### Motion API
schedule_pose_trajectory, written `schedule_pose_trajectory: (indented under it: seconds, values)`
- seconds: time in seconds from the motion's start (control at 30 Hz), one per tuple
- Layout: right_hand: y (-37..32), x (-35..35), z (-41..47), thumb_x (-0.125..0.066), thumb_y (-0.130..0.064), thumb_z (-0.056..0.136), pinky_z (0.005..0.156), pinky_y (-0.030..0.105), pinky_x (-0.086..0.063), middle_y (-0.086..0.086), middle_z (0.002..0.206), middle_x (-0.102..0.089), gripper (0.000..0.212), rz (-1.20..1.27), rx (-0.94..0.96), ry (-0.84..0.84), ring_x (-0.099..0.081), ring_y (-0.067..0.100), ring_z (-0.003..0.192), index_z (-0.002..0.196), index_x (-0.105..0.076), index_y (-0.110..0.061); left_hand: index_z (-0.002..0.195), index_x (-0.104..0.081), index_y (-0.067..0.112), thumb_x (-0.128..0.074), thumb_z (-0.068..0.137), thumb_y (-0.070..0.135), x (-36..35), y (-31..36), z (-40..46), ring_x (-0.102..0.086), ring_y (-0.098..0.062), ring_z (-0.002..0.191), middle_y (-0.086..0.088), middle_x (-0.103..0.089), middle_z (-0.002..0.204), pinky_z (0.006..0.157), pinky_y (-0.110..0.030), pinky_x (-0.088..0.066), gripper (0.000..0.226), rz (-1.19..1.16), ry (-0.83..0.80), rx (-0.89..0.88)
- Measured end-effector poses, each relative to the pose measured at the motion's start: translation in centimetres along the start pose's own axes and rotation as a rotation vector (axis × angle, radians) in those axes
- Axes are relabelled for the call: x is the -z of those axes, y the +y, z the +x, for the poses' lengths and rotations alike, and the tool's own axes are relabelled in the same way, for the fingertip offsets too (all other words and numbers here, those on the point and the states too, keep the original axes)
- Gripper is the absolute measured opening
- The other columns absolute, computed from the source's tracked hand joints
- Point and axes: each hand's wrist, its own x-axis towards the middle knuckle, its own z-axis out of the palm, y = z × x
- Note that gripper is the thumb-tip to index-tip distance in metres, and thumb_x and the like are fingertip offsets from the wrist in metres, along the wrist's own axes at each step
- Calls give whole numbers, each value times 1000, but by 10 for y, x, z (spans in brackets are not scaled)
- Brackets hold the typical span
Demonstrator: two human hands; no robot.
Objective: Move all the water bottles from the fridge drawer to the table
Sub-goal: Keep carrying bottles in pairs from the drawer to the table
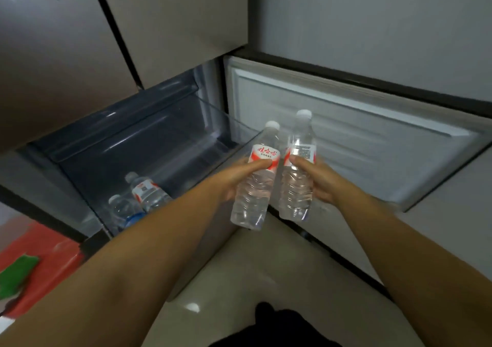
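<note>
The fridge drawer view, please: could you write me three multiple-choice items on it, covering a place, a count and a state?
1. Where do the unheld water bottles lie?
A. in the fridge drawer's near left corner
B. on the floor
C. on the open door

2. How many bottles show in all?
A. two
B. four
C. six

3. What is the left hand doing?
A. hanging idle
B. pushing the drawer
C. gripping a bottle

Answers:
1 A: two drawer bottles lie in the fridge drawer, at its near left.
2 B: two there, plus the left-held bottle and right-held bottle.
3 C: the left hand wraps one bottle; the right hand wraps the other.
</note>
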Motion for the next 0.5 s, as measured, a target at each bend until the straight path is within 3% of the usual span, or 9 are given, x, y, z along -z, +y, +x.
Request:
schedule_pose_trajectory:
  seconds: [0.1, 0.2, 0.3, 0.4, 0.5]
  values:
    - [33, 16, -30, -69, -21, 85, 82, 46, -56, 11, 103, -71, 46, -38, -26, 140, -70, 29, 90, 128, -53, -13, 116, -56, 16, -75, 78, 30, -12, -30, -2, -70, -18, 86, -5, -71, 102, 64, -28, -55, 45, 242, 59, 21]
    - [71, 31, -68, -70, -23, 85, 74, 40, -55, 8, 92, -69, 44, -87, -45, 269, -69, 24, 80, 124, -54, -9, 104, -60, 15, -77, 77, 23, -23, -65, 2, -68, -19, 88, -5, -69, 98, 71, -29, -55, 33, 370, 38, 0]
    - [103, 39, -103, -72, -25, 84, 73, 40, -52, 6, 84, -67, 31, -109, -76, 364, -67, 24, 76, 110, -59, -13, 108, -63, 10, -79, 73, 22, -35, -96, 10, -68, -22, 93, -9, -71, 101, 86, -34, -54, 40, 498, 2, -22]
    - [137, 54, -143, -72, -23, 84, 73, 39, -53, 5, 82, -66, 24, -126, -88, 474, -66, 23, 77, 102, -59, -14, 92, -59, 26, -82, 68, 26, -60, -132, 17, -68, -10, 83, 8, -68, 86, 67, -20, -51, 34, 539, -51, -13]
    - [163, 69, -178, -74, -23, 82, 77, 41, -56, 10, 91, -65, 36, -136, -140, 603, -66, 25, 81, 110, -57, -8, 110, -51, 22, -83, 63, 38, -87, -155, 21, -63, -6, 88, 11, -64, 95, 67, -21, -47, 59, 621, -91, 24]
